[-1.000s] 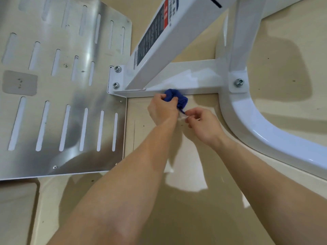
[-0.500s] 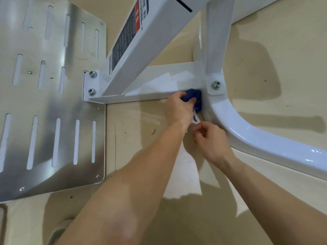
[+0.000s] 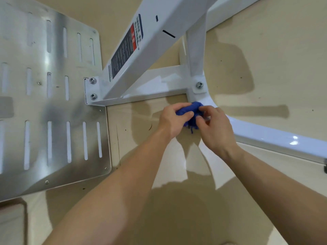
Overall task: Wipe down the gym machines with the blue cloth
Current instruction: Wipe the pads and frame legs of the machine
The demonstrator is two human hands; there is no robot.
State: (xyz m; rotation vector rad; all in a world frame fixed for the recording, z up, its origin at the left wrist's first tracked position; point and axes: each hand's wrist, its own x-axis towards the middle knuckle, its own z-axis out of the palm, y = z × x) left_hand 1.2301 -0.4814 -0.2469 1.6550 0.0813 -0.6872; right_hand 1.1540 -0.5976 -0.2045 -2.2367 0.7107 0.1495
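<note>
Holds the blue cloth (image 3: 192, 113) bunched into a tight wad against the inner bend of the curved base tube (image 3: 265, 138) of the white gym machine, just below its bolted joint (image 3: 199, 85). Grips the wad from the left with the left hand (image 3: 174, 121), fingers and thumb curled round it. Pinches its right side with the right hand (image 3: 215, 128), fingertips bent onto the fabric. Leaves a few frayed threads hanging from the wad's lower edge, between the two palms. Shows the flat crossbar (image 3: 159, 87) running left from that joint to a bracket with two bolts (image 3: 93, 89). Shows a slanted beam (image 3: 159, 23) with a black-and-red label (image 3: 126, 50) rising over the crossbar. Shows a slotted metal plate (image 3: 49, 106) lying flat on the beige floor (image 3: 274, 59) at the left, with its right edge meeting the bracket.
</note>
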